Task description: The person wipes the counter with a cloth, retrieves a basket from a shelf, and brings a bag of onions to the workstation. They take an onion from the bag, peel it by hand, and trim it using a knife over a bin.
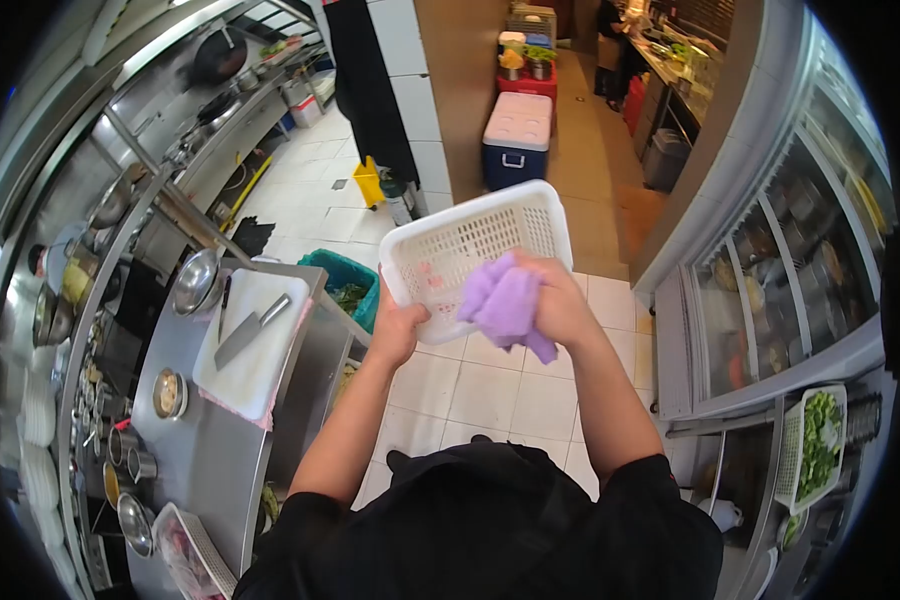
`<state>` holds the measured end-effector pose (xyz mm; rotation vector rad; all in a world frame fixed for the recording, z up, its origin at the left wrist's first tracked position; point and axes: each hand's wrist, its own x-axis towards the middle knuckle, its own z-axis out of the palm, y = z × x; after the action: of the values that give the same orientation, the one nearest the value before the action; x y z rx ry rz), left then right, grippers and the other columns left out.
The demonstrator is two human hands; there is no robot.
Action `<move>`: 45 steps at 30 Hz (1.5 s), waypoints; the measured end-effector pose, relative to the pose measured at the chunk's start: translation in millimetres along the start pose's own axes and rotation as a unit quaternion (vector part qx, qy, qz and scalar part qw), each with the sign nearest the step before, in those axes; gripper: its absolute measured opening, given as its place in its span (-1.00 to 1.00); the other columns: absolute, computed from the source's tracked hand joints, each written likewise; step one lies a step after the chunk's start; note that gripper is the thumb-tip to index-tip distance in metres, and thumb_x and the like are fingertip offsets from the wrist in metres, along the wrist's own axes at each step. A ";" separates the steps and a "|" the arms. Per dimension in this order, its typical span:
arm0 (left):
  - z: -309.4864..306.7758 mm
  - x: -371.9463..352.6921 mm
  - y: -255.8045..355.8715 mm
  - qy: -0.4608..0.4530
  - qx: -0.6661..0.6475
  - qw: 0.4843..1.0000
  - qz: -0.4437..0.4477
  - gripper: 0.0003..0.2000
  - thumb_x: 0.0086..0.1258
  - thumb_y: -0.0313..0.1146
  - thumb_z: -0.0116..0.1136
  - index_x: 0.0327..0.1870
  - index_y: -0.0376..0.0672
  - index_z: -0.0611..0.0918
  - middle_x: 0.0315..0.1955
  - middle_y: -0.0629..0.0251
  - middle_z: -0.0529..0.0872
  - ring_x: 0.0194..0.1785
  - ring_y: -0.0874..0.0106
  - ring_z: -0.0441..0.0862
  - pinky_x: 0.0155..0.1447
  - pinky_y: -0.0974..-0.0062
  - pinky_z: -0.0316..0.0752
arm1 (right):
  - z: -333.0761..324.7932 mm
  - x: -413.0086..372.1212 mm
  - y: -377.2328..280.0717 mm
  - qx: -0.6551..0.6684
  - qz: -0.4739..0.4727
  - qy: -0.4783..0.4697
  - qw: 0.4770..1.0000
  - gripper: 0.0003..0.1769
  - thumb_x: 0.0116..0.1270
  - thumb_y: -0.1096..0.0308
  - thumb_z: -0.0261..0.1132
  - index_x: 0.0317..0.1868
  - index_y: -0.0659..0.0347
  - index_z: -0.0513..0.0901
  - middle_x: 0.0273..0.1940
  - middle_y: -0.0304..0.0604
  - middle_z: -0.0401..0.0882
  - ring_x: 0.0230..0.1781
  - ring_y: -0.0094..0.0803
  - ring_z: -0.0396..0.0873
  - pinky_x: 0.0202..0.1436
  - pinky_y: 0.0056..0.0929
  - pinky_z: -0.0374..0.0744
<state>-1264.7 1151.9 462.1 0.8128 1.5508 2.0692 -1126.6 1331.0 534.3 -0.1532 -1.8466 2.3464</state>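
A white perforated plastic basket (470,246) is held up in front of me, tilted, over the tiled floor. My left hand (398,328) grips its near left corner, thumb over the rim. Bunched in my right hand (553,297) is a purple cloth (503,305), which hangs over the basket's near right side. Small pinkish marks show on the basket's inner bottom. To the left, a cleaver (238,341) lies on a white cutting board (261,352) on the steel counter.
A steel bowl (198,282) and a small bowl of food (170,393) stand on the left counter. Behind the basket are a green-lined bin (365,318) and a cooler box (516,140). At right stand a glass-door fridge (780,270) and a basket of greens (818,445).
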 end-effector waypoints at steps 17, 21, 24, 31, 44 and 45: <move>25.4 -6.2 11.7 -0.019 0.338 0.928 0.154 -0.43 0.25 -0.32 0.18 0.28 -0.16 0.27 0.11 0.13 0.47 0.18 0.31 0.45 0.24 0.42 0.36 | 64.2 23.8 41.9 -0.223 -0.370 0.137 0.892 -0.79 0.07 0.52 0.25 -0.24 0.37 0.59 -0.09 -0.07 0.47 -0.06 -0.19 0.47 0.05 -0.41 0.43; 8.5 6.6 1.1 0.069 -0.132 0.986 -0.079 -0.45 0.26 -0.34 0.11 0.29 -0.21 0.27 0.16 0.10 0.46 0.19 0.29 0.46 0.27 0.28 0.38 | 35.1 -8.4 11.5 0.043 -0.289 0.071 0.954 -0.75 0.18 0.48 0.22 -0.10 0.34 0.54 -0.15 -0.10 0.49 -0.13 -0.33 0.53 -0.07 -0.47 0.49; -8.3 5.9 4.5 0.037 -0.145 0.988 -0.028 -0.47 0.38 -0.29 0.04 0.32 -0.21 0.20 0.16 0.07 0.46 0.21 0.16 0.45 0.26 0.14 0.38 | 17.0 -13.5 9.8 0.145 -0.248 0.055 0.956 -0.68 0.24 0.42 0.19 -0.01 0.37 0.46 -0.11 0.01 0.50 -0.12 -0.28 0.56 -0.08 -0.49 0.53; 30.4 -7.0 19.5 0.013 0.097 0.981 0.165 -0.44 0.40 -0.32 0.04 0.36 -0.23 0.15 0.18 0.12 0.40 0.25 0.32 0.35 0.32 0.34 0.25 | 59.8 18.0 53.4 -0.563 -0.358 0.098 0.738 -0.39 0.05 0.25 0.20 0.11 0.42 0.38 0.23 0.30 0.23 0.26 0.20 0.20 0.34 -0.07 0.22; -10.9 -17.2 50.8 0.074 0.085 0.994 -0.012 -0.35 0.31 -0.31 0.15 0.38 -0.16 0.14 0.10 0.10 0.45 0.11 0.38 0.45 0.15 0.41 0.40 | 54.1 48.6 73.2 -0.542 -0.300 -0.016 0.785 -0.68 -0.10 0.31 0.35 -0.31 0.17 0.47 -0.30 -0.10 0.49 -0.25 -0.09 0.52 -0.24 -0.19 0.52; -6.8 -21.7 43.0 0.080 0.081 0.993 -0.011 -0.35 0.31 -0.31 0.15 0.38 -0.16 0.14 0.10 0.10 0.45 0.11 0.38 0.45 0.15 0.41 0.40 | 61.6 49.1 78.1 -0.519 -0.308 0.018 0.797 -0.68 -0.09 0.30 0.35 -0.32 0.17 0.45 -0.34 -0.10 0.50 -0.30 -0.08 0.53 -0.26 -0.19 0.52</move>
<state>-1253.0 1120.8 497.7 0.6975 1.8249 2.0564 -1189.9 1263.1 473.6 0.2549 -2.4352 0.7483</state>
